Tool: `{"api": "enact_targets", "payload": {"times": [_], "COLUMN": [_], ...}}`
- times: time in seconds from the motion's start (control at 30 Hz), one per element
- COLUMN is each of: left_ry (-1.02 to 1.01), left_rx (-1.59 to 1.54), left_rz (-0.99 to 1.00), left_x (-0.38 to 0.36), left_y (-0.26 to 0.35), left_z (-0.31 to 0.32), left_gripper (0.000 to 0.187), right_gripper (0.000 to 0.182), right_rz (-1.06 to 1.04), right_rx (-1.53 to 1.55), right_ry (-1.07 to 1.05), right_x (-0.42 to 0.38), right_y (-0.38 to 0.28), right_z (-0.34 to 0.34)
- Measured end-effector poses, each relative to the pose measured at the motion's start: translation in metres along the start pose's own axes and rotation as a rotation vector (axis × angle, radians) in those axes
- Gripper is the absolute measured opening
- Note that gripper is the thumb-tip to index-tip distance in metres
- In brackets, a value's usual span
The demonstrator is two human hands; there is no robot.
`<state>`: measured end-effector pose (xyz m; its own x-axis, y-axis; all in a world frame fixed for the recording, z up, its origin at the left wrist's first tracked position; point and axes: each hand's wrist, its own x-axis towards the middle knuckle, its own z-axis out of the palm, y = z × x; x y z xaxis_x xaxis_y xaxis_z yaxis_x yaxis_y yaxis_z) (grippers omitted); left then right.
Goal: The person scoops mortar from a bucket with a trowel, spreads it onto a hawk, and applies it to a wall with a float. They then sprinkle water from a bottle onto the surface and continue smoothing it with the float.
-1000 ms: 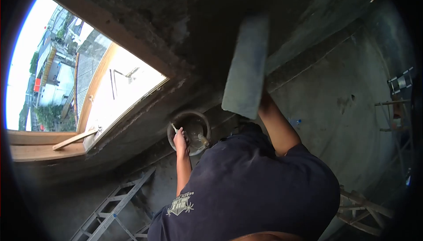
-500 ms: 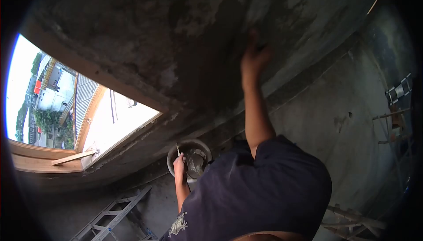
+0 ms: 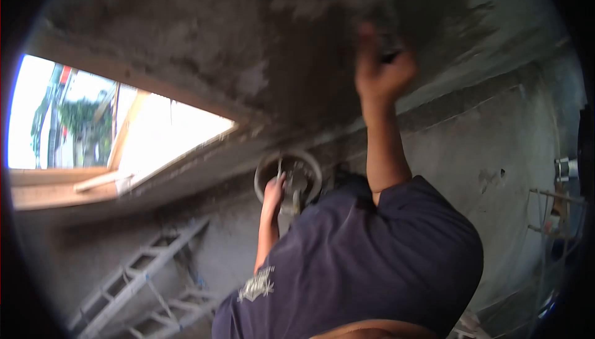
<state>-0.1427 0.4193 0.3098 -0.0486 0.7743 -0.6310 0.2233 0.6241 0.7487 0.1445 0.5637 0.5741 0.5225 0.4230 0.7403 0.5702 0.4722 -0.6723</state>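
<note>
My left hand (image 3: pixel 274 191) is closed round a thin, pale handle (image 3: pixel 280 164) over a round bucket (image 3: pixel 318 181). Grey material and part of a tool show inside the bucket. Farther up, my right hand (image 3: pixel 387 75) is raised against the rough grey wall (image 3: pixel 211 47), its fingers curled round something dark and blurred that I cannot make out. Dark, damp-looking patches (image 3: pixel 316 47) cover the wall around and left of that hand.
A wood-framed window opening (image 3: pixel 62 187) is at the left, with bright daylight outside. Metal ladders (image 3: pixel 133 277) stand at lower left. At the far right are a metal frame (image 3: pixel 545 212) and another grey wall (image 3: pixel 483 147).
The view has shifted, so the bucket and ladders appear higher. My right hand appears farther right and larger, still at the wall. My left hand still grips the handle over the bucket.
</note>
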Motion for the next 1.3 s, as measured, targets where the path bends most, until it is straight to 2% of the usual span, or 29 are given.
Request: {"api": "enact_targets", "payload": {"times": [0.03,0.07,0.1,0.17,0.2,0.23,0.27,0.33,0.4,0.43,0.47,0.53,0.6,0.63,0.67,0.7,0.73,0.77,0.83,0.87,0.9,0.97,1.03,1.1,1.17,1.2,1.27,1.3], "left_ry": [-0.007,0.001,-0.006,-0.02,-0.028,-0.016,-0.01,-0.075,-0.126,-0.109,-0.1,-0.16,-0.174,-0.164,-0.192,-0.226,-0.282,-0.318,-0.365,-0.365,-0.328,-0.313,-0.26,-0.211,-0.186,-0.201,-0.143,-0.119], "left_rx": [-0.058,0.012,0.064,0.072,0.082,0.155,0.231,0.332,0.418,0.407,0.404,0.5,0.508,0.589,0.61,0.524,0.544,0.587,0.583,0.553,0.553,0.593,0.579,0.545,0.515,0.527,0.421,0.353], "left_rz": [-0.042,-0.076,0.005,0.032,0.077,0.132,0.182,0.207,0.176,0.22,0.257,0.201,0.218,0.29,0.244,0.225,0.142,0.151,0.118,0.099,0.134,0.084,0.112,0.125,0.122,0.122,0.091,0.041], "left_x": [-0.009,-0.001,0.003,0.007,0.007,0.009,0.01,0.012,0.013,0.012,0.009,-0.001,-0.001,0.002,0.009,0.001,-0.007,-0.003,-0.006,-0.008,0.001,-0.01,-0.006,-0.009,-0.017,-0.019,-0.028,-0.027], "left_y": [0.013,0.009,0.005,0.003,0.004,0.004,0.002,0.005,0.02,0.024,0.026,0.044,0.043,0.039,0.029,0.033,0.042,0.036,0.046,0.045,0.03,0.049,0.043,0.047,0.044,0.048,0.058,0.057], "left_z": [0.007,0.01,0.011,0.016,0.017,0.019,0.021,0.026,0.031,0.036,0.04,0.042,0.041,0.038,0.034,0.032,0.031,0.029,0.033,0.033,0.034,0.038,0.036,0.028,0.019,0.014,0.006,0.004], "left_gripper": [0.036,0.036,0.037,0.038,0.039,0.041,0.043,0.046,0.047,0.047,0.048,0.049,0.049,0.05,0.05,0.051,0.053,0.056,0.058,0.058,0.058,0.057,0.057,0.056,0.051,0.051,0.046,0.041], "right_gripper": [0.033,0.032,0.031,0.029,0.028,0.036,0.044,0.052,0.046,0.042,0.039,0.033,0.033,0.032,0.031,0.031,0.029,0.028,0.022,0.029,0.036,0.041,0.037,0.033,0.03,0.03,0.025,0.026], "right_rz": [0.038,-0.048,-0.13,-0.169,-0.269,0.038,0.441,0.307,0.213,0.061,-0.083,-0.242,-0.214,-0.124,-0.026,-0.046,0.168,0.381,0.23,-0.041,-0.053,-0.105,0.019,0.0,0.214,0.219,0.255,0.06], "right_rx": [0.011,-0.043,-0.104,-0.185,-0.247,-0.291,-0.265,-0.227,-0.159,-0.198,-0.247,-0.122,-0.214,-0.185,-0.148,-0.144,-0.126,-0.107,-0.266,-0.062,-0.138,-0.32,-0.289,-0.064,-0.026,-0.041,-0.022,-0.018], "right_ry": [-0.037,-0.17,-0.302,-0.115,-0.023,-0.131,-0.03,0.301,0.235,0.16,0.088,-0.145,-0.214,-0.116,-0.014,0.027,0.161,0.286,0.095,0.108,-0.136,-0.378,-0.284,-0.066,0.08,0.091,0.254,0.137], "right_x": [-0.026,-0.046,-0.062,-0.048,-0.03,-0.006,0.027,0.058,0.042,0.023,-0.004,-0.051,-0.064,-0.039,-0.019,0.002,0.027,0.041,0.025,0.007,-0.027,-0.072,-0.07,-0.031,0.013,0.024,0.033,0.022], "right_y": [0.001,0.008,0.01,0.039,0.087,0.103,0.12,0.09,0.035,0.028,0.029,0.041,0.088,0.1,0.108,0.094,0.066,0.044,0.006,-0.002,-0.002,0.008,0.04,0.074,0.055,0.039,0.012,0.014], "right_z": [0.0,0.002,0.001,-0.022,-0.041,-0.072,-0.087,-0.064,-0.039,-0.025,-0.015,-0.006,-0.038,-0.057,-0.063,-0.055,-0.051,-0.045,-0.028,-0.005,0.004,0.002,-0.018,-0.034,-0.047,-0.045,-0.026,-0.018]}}
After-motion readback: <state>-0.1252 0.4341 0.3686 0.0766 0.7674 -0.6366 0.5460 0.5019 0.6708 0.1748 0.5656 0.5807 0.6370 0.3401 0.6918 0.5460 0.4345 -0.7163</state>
